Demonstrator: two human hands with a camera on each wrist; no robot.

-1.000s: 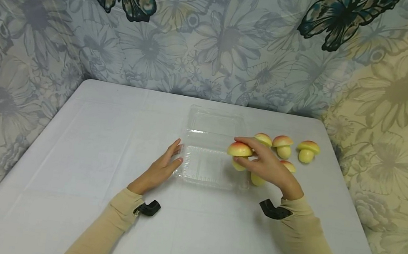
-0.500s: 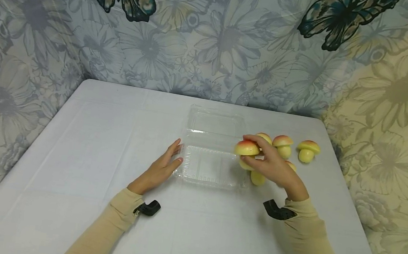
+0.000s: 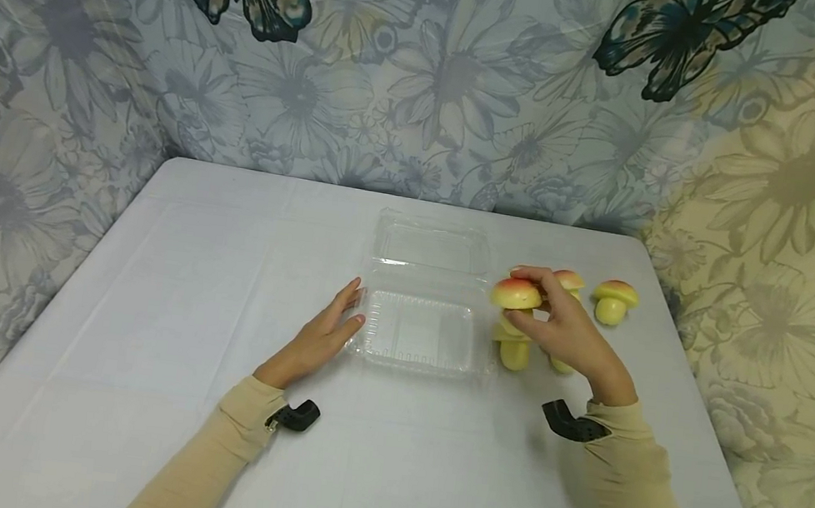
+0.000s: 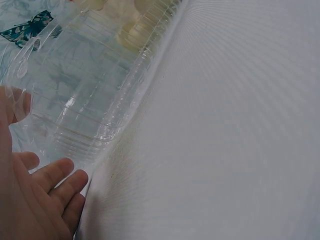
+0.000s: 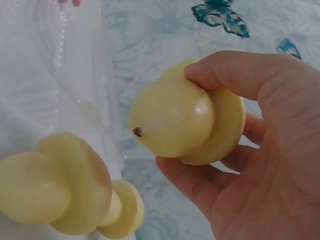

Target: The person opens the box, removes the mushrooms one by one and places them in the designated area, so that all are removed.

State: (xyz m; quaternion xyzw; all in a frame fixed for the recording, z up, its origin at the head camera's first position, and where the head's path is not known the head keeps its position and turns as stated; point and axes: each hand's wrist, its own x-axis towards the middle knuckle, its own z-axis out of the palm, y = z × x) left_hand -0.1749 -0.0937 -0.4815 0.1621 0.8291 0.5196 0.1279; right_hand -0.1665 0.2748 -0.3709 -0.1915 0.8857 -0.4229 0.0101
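My right hand [image 3: 570, 335] holds a toy mushroom [image 3: 514, 294], yellow with a reddish cap, just right of the container. Thumb and fingers grip it around the cap, its pale stem [image 5: 167, 120] facing the right wrist camera. A clear plastic clamshell container [image 3: 421, 335] lies unfolded, its lid [image 3: 433, 242] toward the back. Against the container's left side rests my left hand [image 3: 315, 340], fingers extended and slightly spread. In the left wrist view the left fingers [image 4: 57, 175] are at the transparent wall, gripping nothing.
Several similar mushrooms stand to the right of the container, partly hidden by the right hand; one mushroom [image 3: 514, 355] is below the held one. Another mushroom [image 3: 613, 301] stands apart at far right. The white-covered table [image 3: 383, 469] meets patterned walls [image 3: 454, 108] behind.
My right hand has moved right with the mushroom, from above the container's right edge to over the other mushrooms. The left hand and the container have stayed in place.
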